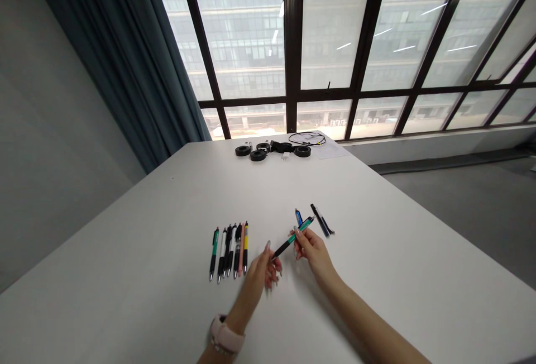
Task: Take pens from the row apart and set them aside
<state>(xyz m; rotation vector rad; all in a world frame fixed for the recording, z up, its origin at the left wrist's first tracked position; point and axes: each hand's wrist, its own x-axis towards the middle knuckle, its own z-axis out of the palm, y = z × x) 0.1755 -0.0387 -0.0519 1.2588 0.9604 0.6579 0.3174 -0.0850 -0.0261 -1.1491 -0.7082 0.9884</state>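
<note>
Your left hand (258,270) and right hand (316,253) pinch a green pen (292,238); the pen row (231,249) to their left looks aligned, the loose pens (319,220) beyond them not yet.

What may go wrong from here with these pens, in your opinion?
The green pen between the left hand and right hand might slip if either loosens. That left hand is close to the yellow pen and could nudge it. The right hand might knock the blue pen just beyond it.
</note>
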